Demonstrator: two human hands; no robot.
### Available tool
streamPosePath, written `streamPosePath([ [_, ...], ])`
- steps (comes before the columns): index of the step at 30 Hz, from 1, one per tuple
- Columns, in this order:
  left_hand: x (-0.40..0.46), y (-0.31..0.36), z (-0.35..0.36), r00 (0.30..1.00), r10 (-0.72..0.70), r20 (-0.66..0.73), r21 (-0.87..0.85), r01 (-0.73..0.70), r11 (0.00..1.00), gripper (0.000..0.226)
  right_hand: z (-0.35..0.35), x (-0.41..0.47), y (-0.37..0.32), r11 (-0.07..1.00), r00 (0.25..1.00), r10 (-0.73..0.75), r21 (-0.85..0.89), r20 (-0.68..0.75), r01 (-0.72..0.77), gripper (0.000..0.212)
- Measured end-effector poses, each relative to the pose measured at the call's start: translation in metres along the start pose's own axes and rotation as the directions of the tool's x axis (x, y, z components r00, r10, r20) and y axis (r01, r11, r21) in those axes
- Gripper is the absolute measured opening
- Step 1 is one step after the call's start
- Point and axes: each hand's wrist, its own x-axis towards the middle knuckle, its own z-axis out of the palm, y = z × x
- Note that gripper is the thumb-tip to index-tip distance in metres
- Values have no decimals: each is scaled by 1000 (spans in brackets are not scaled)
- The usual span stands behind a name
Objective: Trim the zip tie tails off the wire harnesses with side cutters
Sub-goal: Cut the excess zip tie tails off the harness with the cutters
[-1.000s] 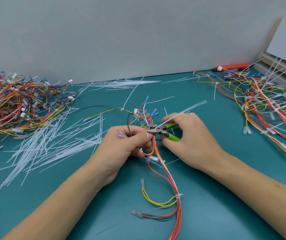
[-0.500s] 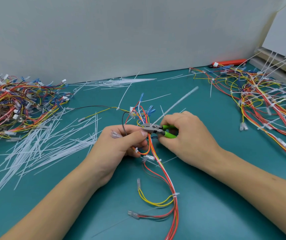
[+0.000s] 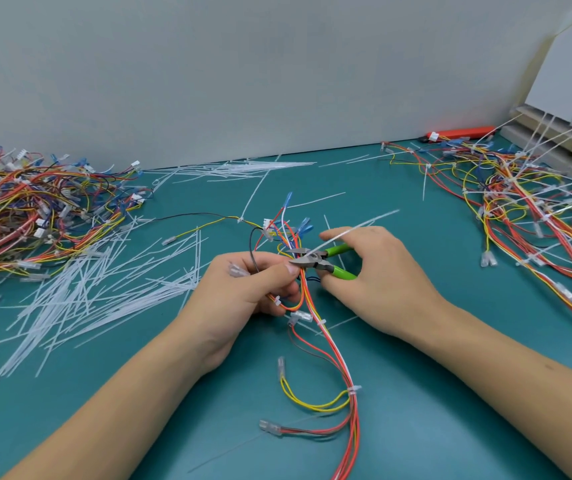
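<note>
- Here, the wire harness (image 3: 315, 327) is lying near the middle of the teal table (image 3: 450, 393), its red, orange and yellow wires trailing toward 6 o'clock and off the lower edge
- A white zip tie tail (image 3: 353, 231) is sticking out from the harness toward 2 o'clock, passing between the open blades of the side cutters (image 3: 315, 260)
- The left hand (image 3: 253, 292) is gripping the harness bundle, fingers curled round the wires and thumb pressing on top just at 9 o'clock of the cutter blades
- The right hand (image 3: 378, 278) is holding the side cutters by their green handles, fingers wrapped loosely round them, with the handles spread apart and the blades pointing toward 9 o'clock
- Blue terminals (image 3: 303, 225) and a white connector (image 3: 266, 224) are fanning out from the harness at 12 o'clock of the hands
- A heap of cut white tails (image 3: 104, 289) is lying at 9 o'clock of the hands, and more loose tails (image 3: 243, 168) are lying at 12 o'clock beside the grey wall (image 3: 243, 64)
- A pile of harnesses (image 3: 35, 209) is sitting at 10 o'clock, well apart from the hands
- Another pile of harnesses (image 3: 526, 202), with long white tails poking out, is spreading at 2 o'clock
- An orange tool (image 3: 464, 132) is lying against the wall at 1 o'clock, behind that pile
</note>
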Motion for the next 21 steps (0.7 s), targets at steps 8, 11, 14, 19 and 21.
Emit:
streamPosePath([
  [8, 1, -2, -1, 1000, 17, 11, 9, -17, 1000, 15, 1, 3, 4, 999, 999, -40, -4, -6, 40, 28],
  [11, 1, -4, -1, 999, 29, 22, 17, -29, 999, 11, 2, 1, 4, 999, 999, -50, -15, 7, 50, 16],
  [14, 2, -4, -1, 999, 35, 34, 1, -35, 999, 9, 3, 1, 4, 998, 1000, -28, -53, -7, 27, 28],
  [19, 1, -2, 0, 999, 24, 26, -11, -24, 1000, 5, 4, -3, 2, 999, 999, 0, -54, -32, -2, 30],
  [21, 1, -3, -1, 1000, 17, 7, -4, -17, 1000, 7, 3, -1, 2, 1000, 999, -28, -10, -23, 27, 9],
])
